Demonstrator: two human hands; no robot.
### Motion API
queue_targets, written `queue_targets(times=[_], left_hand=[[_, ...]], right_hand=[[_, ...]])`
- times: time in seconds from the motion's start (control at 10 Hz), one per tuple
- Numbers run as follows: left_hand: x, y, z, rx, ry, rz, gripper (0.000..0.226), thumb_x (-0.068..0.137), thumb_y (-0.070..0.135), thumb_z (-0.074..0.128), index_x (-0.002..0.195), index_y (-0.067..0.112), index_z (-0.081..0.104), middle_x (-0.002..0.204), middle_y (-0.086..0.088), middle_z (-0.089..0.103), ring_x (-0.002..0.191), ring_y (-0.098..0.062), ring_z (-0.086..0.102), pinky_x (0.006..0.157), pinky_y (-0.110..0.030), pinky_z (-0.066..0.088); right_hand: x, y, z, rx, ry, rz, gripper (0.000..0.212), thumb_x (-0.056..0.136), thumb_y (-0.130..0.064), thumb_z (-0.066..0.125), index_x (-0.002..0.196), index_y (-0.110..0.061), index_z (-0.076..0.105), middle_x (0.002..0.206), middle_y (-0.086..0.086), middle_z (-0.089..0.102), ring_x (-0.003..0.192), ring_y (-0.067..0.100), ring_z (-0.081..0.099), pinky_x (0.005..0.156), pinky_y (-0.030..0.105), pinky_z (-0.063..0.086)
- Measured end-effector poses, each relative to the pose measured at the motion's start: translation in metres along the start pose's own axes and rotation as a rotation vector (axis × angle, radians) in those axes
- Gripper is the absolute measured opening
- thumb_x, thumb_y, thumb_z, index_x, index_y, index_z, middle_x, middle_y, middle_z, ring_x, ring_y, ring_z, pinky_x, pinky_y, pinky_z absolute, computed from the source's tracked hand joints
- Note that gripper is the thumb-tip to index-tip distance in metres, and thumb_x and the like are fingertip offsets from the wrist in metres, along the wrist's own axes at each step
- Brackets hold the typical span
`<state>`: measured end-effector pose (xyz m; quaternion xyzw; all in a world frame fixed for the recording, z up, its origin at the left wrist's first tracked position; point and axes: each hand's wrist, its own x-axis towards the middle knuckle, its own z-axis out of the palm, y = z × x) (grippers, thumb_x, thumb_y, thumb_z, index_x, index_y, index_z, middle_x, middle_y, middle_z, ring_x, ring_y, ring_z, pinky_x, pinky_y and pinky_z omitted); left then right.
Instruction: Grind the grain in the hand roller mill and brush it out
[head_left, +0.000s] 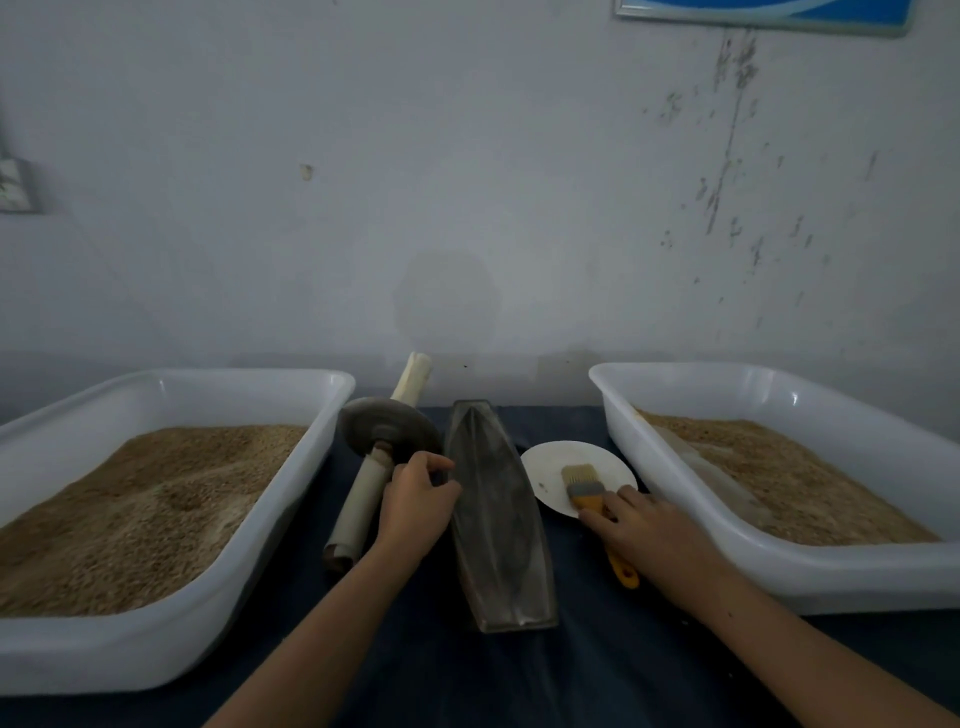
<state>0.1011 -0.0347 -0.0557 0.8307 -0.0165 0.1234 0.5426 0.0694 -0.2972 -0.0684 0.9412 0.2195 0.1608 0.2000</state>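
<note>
The boat-shaped metal grinding trough (493, 525) lies lengthwise in the middle of the dark cloth. Its roller wheel (387, 428), a grey disc on a pale axle handle (363, 504), rests just left of it, tilted. My left hand (415, 501) sits between the axle and the trough's left rim, fingers curled and touching the rim. My right hand (644, 535) lies over the yellow handle of a brush (584, 488), whose bristles rest on a small white plate (576, 457). Whether the fingers grip the handle is hidden.
A white tub of brown grain (171, 499) stands on the left, and a second white tub (810, 467) with finer brown grain stands on the right. A stained white wall rises close behind the table.
</note>
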Motion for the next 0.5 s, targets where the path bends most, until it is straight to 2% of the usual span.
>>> queue_targets(times=[0.1,0.2,0.3,0.4,0.5], left_hand=[[0.001,-0.003,0.001,-0.022,-0.002,-0.010,0.028,0.086,0.009,0.062,0.113,0.015,0.056,0.108,-0.002,0.058,0.086,-0.008,0.056,0.068,-0.022,0.046],[0.001,-0.004,0.002,-0.085,0.015,-0.018,0.031,0.085,0.008,0.063,0.112,0.017,0.050,0.110,0.000,0.053,0.083,-0.005,0.054,0.063,-0.019,0.043],[0.000,-0.001,0.001,-0.100,0.050,-0.021,0.024,0.087,0.016,0.064,0.106,0.017,0.049,0.102,0.004,0.054,0.081,-0.003,0.052,0.060,-0.019,0.041],[-0.004,0.004,-0.004,-0.055,0.093,0.025,0.019,0.093,0.028,0.057,0.079,0.016,0.053,0.071,0.003,0.055,0.063,-0.009,0.052,0.057,-0.026,0.041],[-0.014,0.009,-0.011,-0.013,0.109,0.021,0.035,0.097,0.032,0.047,0.066,0.015,0.051,0.056,0.003,0.046,0.053,-0.011,0.043,0.052,-0.028,0.034]], right_hand=[[-0.003,-0.002,-0.005,0.013,0.027,0.023,0.051,0.075,-0.010,0.071,0.122,-0.021,0.053,0.114,0.006,0.060,0.098,0.027,0.058,0.076,0.037,0.047],[-0.001,-0.004,-0.006,0.072,0.061,0.050,0.054,0.089,-0.010,0.055,0.136,-0.026,0.035,0.130,0.000,0.047,0.114,0.024,0.047,0.091,0.036,0.039],[0.010,-0.013,-0.026,0.245,0.162,0.178,0.041,0.092,-0.013,0.052,0.128,-0.030,0.042,0.120,-0.007,0.051,0.108,0.016,0.049,0.088,0.029,0.039],[0.019,-0.027,-0.051,0.600,0.315,0.288,0.008,0.095,-0.024,0.055,0.087,-0.026,0.053,0.082,-0.011,0.056,0.075,0.008,0.052,0.064,0.021,0.040],[0.025,-0.042,-0.060,0.922,0.279,0.419,0.042,0.097,-0.034,0.052,0.059,-0.022,0.041,0.053,-0.006,0.043,0.050,0.005,0.040,0.049,0.019,0.031]])
